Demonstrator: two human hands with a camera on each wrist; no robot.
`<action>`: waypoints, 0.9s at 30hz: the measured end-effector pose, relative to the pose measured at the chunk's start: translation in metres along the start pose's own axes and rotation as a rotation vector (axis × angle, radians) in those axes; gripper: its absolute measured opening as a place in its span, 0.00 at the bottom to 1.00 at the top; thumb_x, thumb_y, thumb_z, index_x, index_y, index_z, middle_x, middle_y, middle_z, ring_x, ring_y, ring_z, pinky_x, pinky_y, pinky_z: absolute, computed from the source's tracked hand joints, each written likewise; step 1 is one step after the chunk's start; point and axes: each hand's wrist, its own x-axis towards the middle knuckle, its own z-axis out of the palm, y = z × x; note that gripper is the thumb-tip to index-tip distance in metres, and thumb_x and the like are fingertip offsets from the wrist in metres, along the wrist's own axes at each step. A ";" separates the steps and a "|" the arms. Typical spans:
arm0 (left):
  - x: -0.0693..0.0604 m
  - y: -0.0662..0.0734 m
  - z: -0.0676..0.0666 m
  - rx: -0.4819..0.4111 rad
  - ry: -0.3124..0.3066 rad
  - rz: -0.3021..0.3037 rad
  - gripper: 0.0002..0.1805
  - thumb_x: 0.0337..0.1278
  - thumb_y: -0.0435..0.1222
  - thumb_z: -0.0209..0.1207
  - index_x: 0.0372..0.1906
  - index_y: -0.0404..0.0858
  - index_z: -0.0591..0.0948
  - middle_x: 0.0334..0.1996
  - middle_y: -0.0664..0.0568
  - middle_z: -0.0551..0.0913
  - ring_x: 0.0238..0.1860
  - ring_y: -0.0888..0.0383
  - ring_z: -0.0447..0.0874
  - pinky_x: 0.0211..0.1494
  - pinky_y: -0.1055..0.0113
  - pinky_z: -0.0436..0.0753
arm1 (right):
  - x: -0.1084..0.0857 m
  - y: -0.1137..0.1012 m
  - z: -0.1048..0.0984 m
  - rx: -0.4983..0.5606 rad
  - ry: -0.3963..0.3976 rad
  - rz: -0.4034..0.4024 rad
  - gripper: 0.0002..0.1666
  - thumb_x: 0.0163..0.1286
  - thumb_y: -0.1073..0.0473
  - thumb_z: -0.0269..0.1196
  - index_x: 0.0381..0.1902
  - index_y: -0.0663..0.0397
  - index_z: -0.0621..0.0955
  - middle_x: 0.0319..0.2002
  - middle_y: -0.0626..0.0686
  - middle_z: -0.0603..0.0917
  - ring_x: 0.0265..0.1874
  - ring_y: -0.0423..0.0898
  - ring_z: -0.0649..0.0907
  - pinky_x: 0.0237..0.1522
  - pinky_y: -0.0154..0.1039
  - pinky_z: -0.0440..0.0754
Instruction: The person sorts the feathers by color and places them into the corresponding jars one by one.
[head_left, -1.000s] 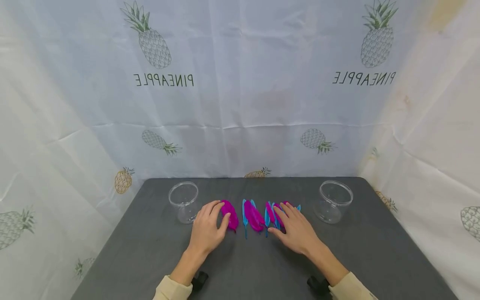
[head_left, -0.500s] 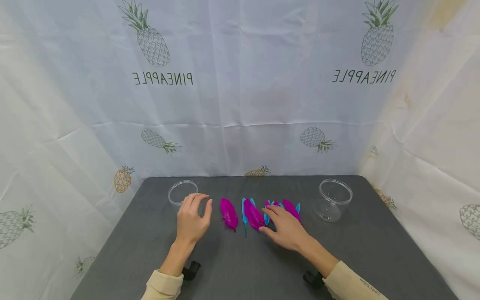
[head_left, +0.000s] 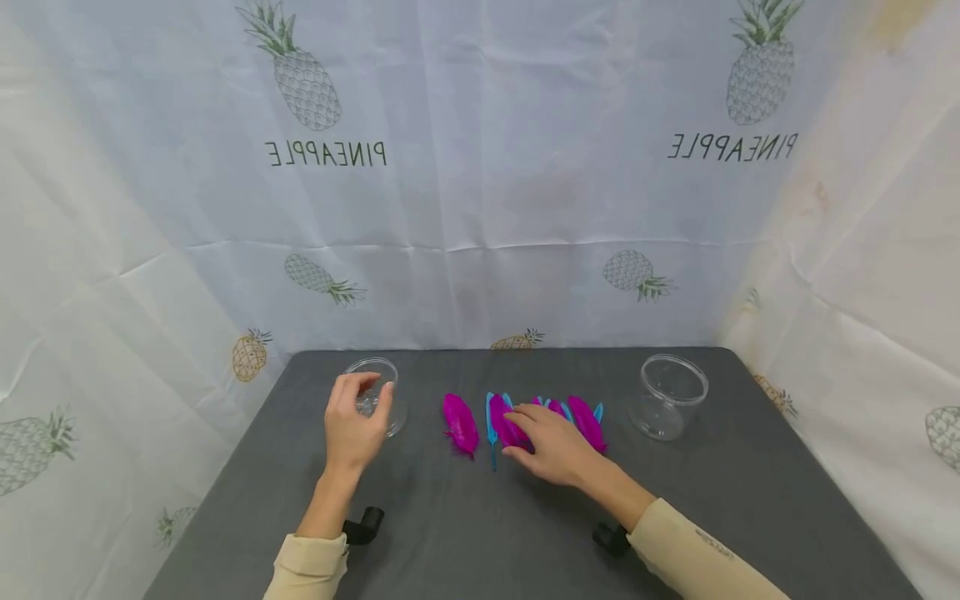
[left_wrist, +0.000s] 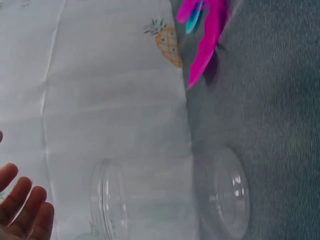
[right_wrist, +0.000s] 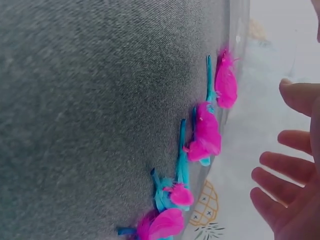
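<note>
In the head view, a loose row of magenta and blue feathers lies on the dark table. One magenta feather (head_left: 461,427) lies apart at the row's left end, and a slim blue feather (head_left: 492,427) is right of it. My left hand (head_left: 354,427), thumb and fingers parted, is in front of the left clear plastic jar (head_left: 399,414) and hides part of it. The left wrist view shows that jar (left_wrist: 232,195) apart from the fingers (left_wrist: 27,210). My right hand (head_left: 553,446) hovers over the row's middle, its relaxed fingers (right_wrist: 285,167) holding nothing in the right wrist view.
A second clear jar (head_left: 667,400) stands upright at the table's right rear. Behind the table (head_left: 465,533) hangs a white pineapple-print cloth (head_left: 480,167), also on both sides. Black wrist mounts (head_left: 365,527) sit below the sleeves.
My left hand has moved left, away from the single magenta feather, to the left jar. My right hand has slid left along the row, uncovering the feathers at its right end.
</note>
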 end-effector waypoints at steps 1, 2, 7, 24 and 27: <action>0.001 -0.002 -0.002 0.003 0.002 -0.013 0.13 0.55 0.27 0.68 0.45 0.28 0.82 0.41 0.37 0.80 0.43 0.43 0.79 0.49 0.63 0.75 | 0.002 0.000 0.000 -0.003 -0.004 -0.010 0.34 0.70 0.43 0.67 0.67 0.55 0.78 0.64 0.58 0.79 0.65 0.56 0.77 0.65 0.55 0.76; 0.001 -0.004 -0.004 0.009 0.002 -0.026 0.14 0.55 0.28 0.68 0.45 0.27 0.81 0.42 0.36 0.80 0.44 0.42 0.79 0.49 0.62 0.74 | 0.004 0.000 0.001 -0.006 -0.008 -0.022 0.33 0.70 0.43 0.67 0.66 0.55 0.78 0.64 0.57 0.79 0.65 0.56 0.77 0.65 0.54 0.76; 0.002 -0.014 -0.014 0.041 -0.037 -0.119 0.20 0.56 0.31 0.70 0.52 0.27 0.80 0.49 0.34 0.77 0.51 0.38 0.74 0.53 0.52 0.72 | 0.010 0.000 0.005 0.005 -0.045 -0.051 0.33 0.71 0.43 0.66 0.67 0.55 0.78 0.65 0.55 0.78 0.67 0.55 0.75 0.66 0.52 0.76; 0.001 -0.045 -0.027 0.079 -0.315 -0.523 0.51 0.58 0.51 0.70 0.79 0.37 0.57 0.75 0.35 0.52 0.75 0.34 0.51 0.70 0.32 0.59 | 0.023 -0.005 0.018 0.062 -0.084 -0.039 0.34 0.71 0.42 0.66 0.67 0.54 0.77 0.66 0.54 0.77 0.67 0.53 0.75 0.66 0.51 0.76; 0.001 -0.048 -0.028 0.072 -0.358 -0.575 0.56 0.57 0.54 0.70 0.81 0.39 0.51 0.77 0.35 0.48 0.76 0.32 0.49 0.70 0.31 0.58 | 0.024 -0.007 0.019 0.070 -0.095 -0.042 0.34 0.71 0.43 0.67 0.68 0.55 0.77 0.66 0.55 0.77 0.67 0.53 0.75 0.66 0.51 0.76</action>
